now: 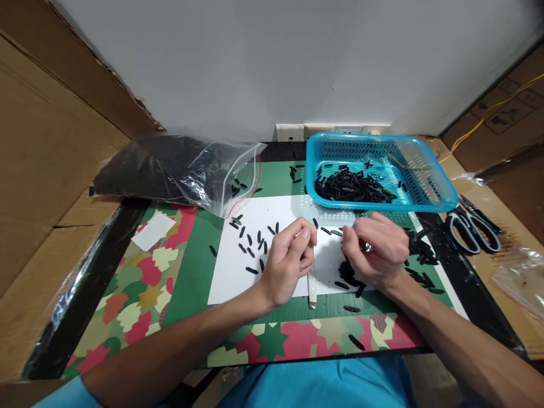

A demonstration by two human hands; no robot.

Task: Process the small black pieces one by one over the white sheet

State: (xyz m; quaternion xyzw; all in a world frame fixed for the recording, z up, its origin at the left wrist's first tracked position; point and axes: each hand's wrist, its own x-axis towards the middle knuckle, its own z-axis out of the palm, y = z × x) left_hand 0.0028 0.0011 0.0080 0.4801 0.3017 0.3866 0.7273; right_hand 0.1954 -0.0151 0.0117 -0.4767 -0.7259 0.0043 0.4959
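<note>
I find the left hand (289, 260) over the middle of the white sheet (238, 289), fingers curled and thumb laid against them; I cannot tell whether it grips anything. The right hand (376, 246), curled likewise, is over the sheet's right side; its contents also escape me. The loose black pieces (251, 270) lie across the sheet, with more towards the table's right edge and a heap in the blue basket (450, 195) at the far right.

In my judgement, handling these small pieces calls for a light fingertip pinch, one at a time, wrists kept low and sleeves clear.

Surface: the table (55, 323) has black borders and patterned paper (149, 272) along its left and near edges. A zip bag (170, 170) lies at the far left corner, scissors (476, 229) by the right edge. Room: a pale wall (255, 68) behind, cardboard (51, 141) at both sides.
</note>
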